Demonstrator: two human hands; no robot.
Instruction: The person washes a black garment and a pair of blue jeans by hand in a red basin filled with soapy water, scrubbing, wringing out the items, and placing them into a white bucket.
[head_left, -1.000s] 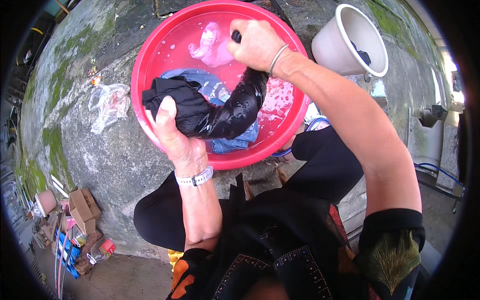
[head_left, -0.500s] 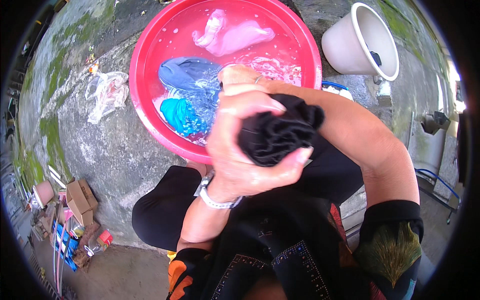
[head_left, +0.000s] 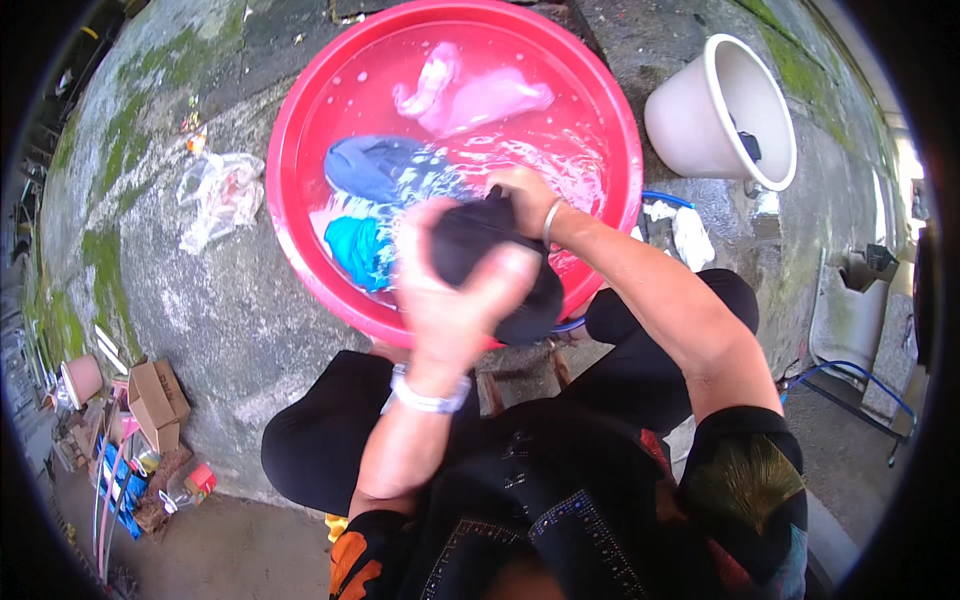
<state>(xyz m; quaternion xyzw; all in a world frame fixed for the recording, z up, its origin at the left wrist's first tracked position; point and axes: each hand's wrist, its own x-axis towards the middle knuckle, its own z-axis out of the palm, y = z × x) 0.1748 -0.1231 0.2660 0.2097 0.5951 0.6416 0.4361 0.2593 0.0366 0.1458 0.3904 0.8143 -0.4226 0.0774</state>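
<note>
A dark, wet bundled garment [head_left: 470, 238] is between my two hands over the near side of a large red basin [head_left: 290, 110]. My left hand [head_left: 440, 290], smeared by motion, is wrapped round its near left part, with the thumb across it. My right hand [head_left: 525, 200] grips its far end, close above the water. Part of the cloth hangs down at the basin's near rim. In the water lie a blue-grey garment [head_left: 365, 168], a bright turquoise cloth [head_left: 358, 250] and a pink garment [head_left: 495, 100] at the far side.
A whitish bucket [head_left: 685, 125] lies tilted at the right, with something dark inside. A clear plastic bag [head_left: 225, 195] lies left of the basin. At the lower left are a cardboard box [head_left: 158, 405] and assorted clutter. A blue hose [head_left: 860, 370] runs at the right.
Both hands have shifted; the bundle has loosened and hangs longer, nearer the basin. My right hand, formerly behind the left, now shows at the cloth's far end.
</note>
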